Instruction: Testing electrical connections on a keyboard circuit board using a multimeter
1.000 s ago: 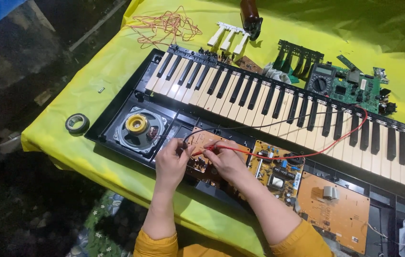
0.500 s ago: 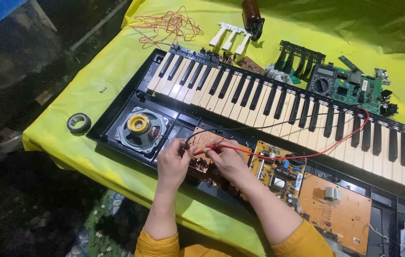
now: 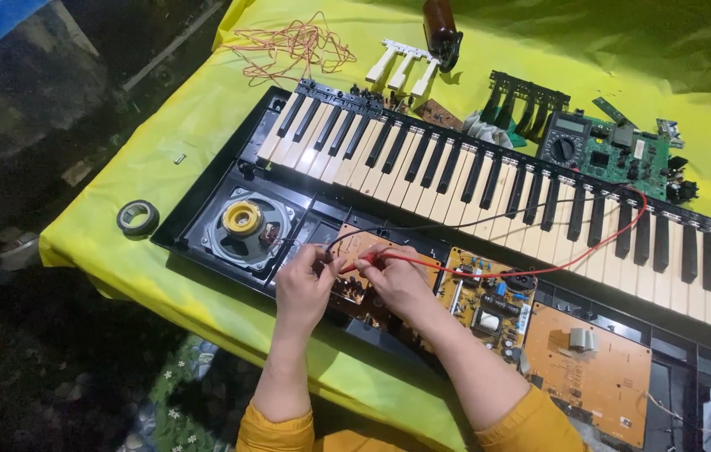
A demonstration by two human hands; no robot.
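An opened electronic keyboard [image 3: 456, 167] lies on a yellow cloth [image 3: 163, 142]. My left hand [image 3: 305, 289] pinches a black test probe, whose black lead [image 3: 456, 224] runs back over the keys. My right hand [image 3: 397, 280] grips a red probe, and its red lead [image 3: 539, 269] loops toward the multimeter [image 3: 569, 142] behind the keys. Both probe tips meet over a small brown circuit board [image 3: 355, 243] inside the case, partly hidden by my hands.
A round speaker [image 3: 242, 222] sits left of my hands, and a yellowish power board [image 3: 485, 297] and a brown board [image 3: 594, 368] lie to the right. A tape roll [image 3: 137, 218], tangled wires [image 3: 289, 42], loose white keys [image 3: 401, 67], a brown bottle [image 3: 441, 29] and a green board [image 3: 631, 155] lie around.
Both hands stay over the small brown board with the probes; only the fingertips shift slightly.
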